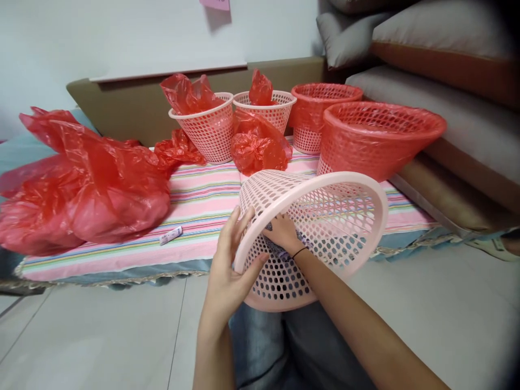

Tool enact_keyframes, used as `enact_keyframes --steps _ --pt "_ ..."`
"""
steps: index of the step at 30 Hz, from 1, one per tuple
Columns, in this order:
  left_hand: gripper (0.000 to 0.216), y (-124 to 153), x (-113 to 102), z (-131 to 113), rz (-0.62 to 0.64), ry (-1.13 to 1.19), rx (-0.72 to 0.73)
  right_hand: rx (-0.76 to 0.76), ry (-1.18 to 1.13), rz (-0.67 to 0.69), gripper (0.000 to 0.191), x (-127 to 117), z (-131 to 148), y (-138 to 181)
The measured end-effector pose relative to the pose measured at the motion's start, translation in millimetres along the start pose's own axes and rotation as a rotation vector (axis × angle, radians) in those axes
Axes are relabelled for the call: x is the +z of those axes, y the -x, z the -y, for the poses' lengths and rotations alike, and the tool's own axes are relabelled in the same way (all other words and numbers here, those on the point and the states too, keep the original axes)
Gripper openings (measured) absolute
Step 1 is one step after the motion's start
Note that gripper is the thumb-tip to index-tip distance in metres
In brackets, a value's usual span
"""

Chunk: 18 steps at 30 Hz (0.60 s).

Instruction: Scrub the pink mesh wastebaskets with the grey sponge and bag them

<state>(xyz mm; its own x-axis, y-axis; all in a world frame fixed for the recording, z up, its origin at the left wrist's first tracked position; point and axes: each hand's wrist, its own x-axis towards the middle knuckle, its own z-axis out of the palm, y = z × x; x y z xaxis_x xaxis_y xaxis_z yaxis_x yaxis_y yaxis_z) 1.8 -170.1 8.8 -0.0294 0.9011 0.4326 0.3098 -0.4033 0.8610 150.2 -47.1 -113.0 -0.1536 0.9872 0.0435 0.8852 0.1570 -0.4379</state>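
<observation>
A pale pink perforated plastic wastebasket (379,216) lies tilted over my lap, its mouth turned toward me and to the right. My left hand (231,265) grips its near left rim, thumb over the lip and fingers along the outer wall. Inside the basket, my right hand (283,233) is closed over a dark grey-purple patterned cloth (280,252) pressed to the inner wall. Part of the cloth is hidden under that hand and wrist, which has a thin black band.
On the striped bed cover (207,189) stand two pale baskets (211,132) stuffed with red bags and two baskets (377,146) lined in red plastic. Heaped red bags (93,184) lie left, near a small white packet (170,235). Grey cushions (426,103) are stacked right.
</observation>
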Motion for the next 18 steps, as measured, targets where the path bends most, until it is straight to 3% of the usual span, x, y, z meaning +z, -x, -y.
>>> enact_keyframes --steps 3,6,11,18 --pt "0.072 16.0 8.5 15.3 -0.157 0.150 0.018 0.014 0.020 0.006 0.053 4.0 -4.3 -0.2" --pt "0.062 42.7 19.9 33.4 -0.330 0.135 0.031 0.029 0.026 0.018 0.050 4.2 -5.1 -4.4" --pt "0.064 81.1 50.3 57.4 -0.504 0.087 -0.175 0.087 -0.006 0.027 0.053 5.3 -2.1 -13.7" --pt "0.049 71.5 71.2 63.8 -0.697 -0.100 -0.171 0.023 -0.062 0.065 0.045 4.4 -0.3 -16.0"
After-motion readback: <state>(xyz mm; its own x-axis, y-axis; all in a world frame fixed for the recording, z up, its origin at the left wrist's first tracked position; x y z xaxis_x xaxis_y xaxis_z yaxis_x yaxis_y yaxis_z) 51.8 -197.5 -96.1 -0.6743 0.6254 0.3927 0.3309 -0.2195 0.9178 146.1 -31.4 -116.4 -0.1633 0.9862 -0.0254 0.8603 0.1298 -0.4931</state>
